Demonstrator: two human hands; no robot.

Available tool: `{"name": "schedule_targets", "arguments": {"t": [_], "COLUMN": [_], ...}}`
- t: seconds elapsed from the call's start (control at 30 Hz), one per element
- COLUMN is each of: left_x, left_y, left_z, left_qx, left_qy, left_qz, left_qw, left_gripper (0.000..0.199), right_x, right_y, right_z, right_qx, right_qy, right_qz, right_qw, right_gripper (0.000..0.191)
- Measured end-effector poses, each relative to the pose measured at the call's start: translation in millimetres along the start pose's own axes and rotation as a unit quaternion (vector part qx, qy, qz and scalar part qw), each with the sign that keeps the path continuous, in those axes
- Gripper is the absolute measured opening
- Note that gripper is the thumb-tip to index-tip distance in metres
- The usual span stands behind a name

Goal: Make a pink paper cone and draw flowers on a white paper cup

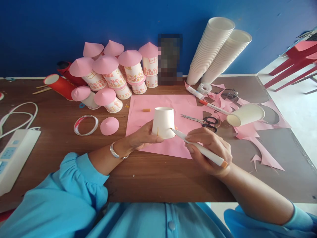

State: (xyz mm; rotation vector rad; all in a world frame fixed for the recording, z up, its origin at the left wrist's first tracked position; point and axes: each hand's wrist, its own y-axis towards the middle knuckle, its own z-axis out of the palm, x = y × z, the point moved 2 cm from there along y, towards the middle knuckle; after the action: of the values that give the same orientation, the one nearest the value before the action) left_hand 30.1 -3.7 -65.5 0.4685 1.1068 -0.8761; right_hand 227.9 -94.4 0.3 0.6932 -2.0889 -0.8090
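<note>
My left hand [146, 137] holds a white paper cup [163, 120] bottom up, the thumb lying along its lower edge and the other fingers mostly hidden behind it. One short orange-brown line shows low on the cup's left side. A white marker pen [204, 152] with an orange end is gripped in my right hand [210, 148], its tip at the cup's lower right side. Whether the tip touches the cup I cannot tell. Beneath both hands lies a pink paper sheet [138, 112], with a small orange-brown marker cap [146, 110] on it.
Several decorated cups with pink paper cones [130, 58] stand back left. Scissors [210, 120], a red-and-white marker [214, 107] and pink scraps [267, 153] lie right, beside a tipped paper cup [247, 114]. Tall cup stacks [210, 49] lean on the wall. A tape roll [86, 125] and power strip [15, 155] are left.
</note>
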Motion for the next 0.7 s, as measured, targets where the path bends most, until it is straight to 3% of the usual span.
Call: {"name": "schedule_targets", "arguments": {"t": [0.57,0.7], "left_x": [2.0,3.3], "left_y": [0.8,0.0], "left_z": [-0.6,-1.3], "left_qx": [0.026,0.021], "left_qy": [-0.009,-0.04], "left_qz": [0.023,0.018], "left_qw": [0.999,0.999], "left_gripper": [0.052,0.055], "right_x": [1.1,-5.6], "right_y": [0.2,-6.9], "right_z": [-1.5,-1.4], "right_qx": [0.024,-0.046], "right_qy": [0.029,0.052], "right_qz": [0.014,0.007], "right_qw": [0.999,0.998], "right_gripper": [0.012,0.024]}}
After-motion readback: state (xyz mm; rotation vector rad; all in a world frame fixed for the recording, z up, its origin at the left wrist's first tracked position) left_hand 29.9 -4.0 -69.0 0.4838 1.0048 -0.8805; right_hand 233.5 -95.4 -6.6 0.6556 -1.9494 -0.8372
